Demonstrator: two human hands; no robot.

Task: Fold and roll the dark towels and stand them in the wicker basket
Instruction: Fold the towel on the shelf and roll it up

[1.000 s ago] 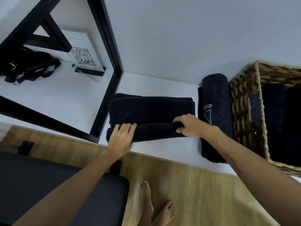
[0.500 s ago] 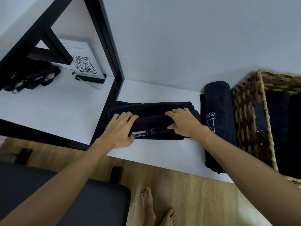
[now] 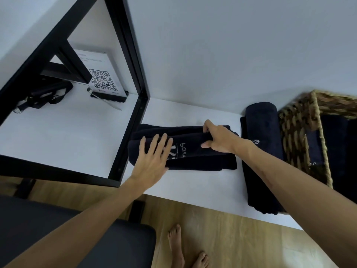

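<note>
In the middle of the frame we see a folded dark towel (image 3: 195,151) lying on the white worktop (image 3: 193,190), its long axis running left to right across the picture. Our left hand (image 3: 152,161) lies flat on the towel's left end, fingers straight and spread, so this grip is wide and only presses. Our right hand (image 3: 218,140) is at the towel's upper right part: the fingers curl over the far edge of the top fold and the thumb lies on the near face, so this grip holds that fold of cloth. The towel is thick, soft terry, layered in several folds, with pale stitched lettering showing between the two hands.

To the right, a rolled dark towel (image 3: 262,147) lies on the worktop as a plump cylinder, its long axis running from the upper part of the frame toward the lower part, crosswise to the folded one. Our right forearm crosses over its near part. It lies just beside the wicker basket (image 3: 297,136) at the right edge of the frame, a coarse brown weave with a braided rim; dark cloth shows inside it.

At the upper left, a black metal frame (image 3: 133,74) encloses a card with a QR code (image 3: 102,82) and some black straps (image 3: 44,93).
</note>
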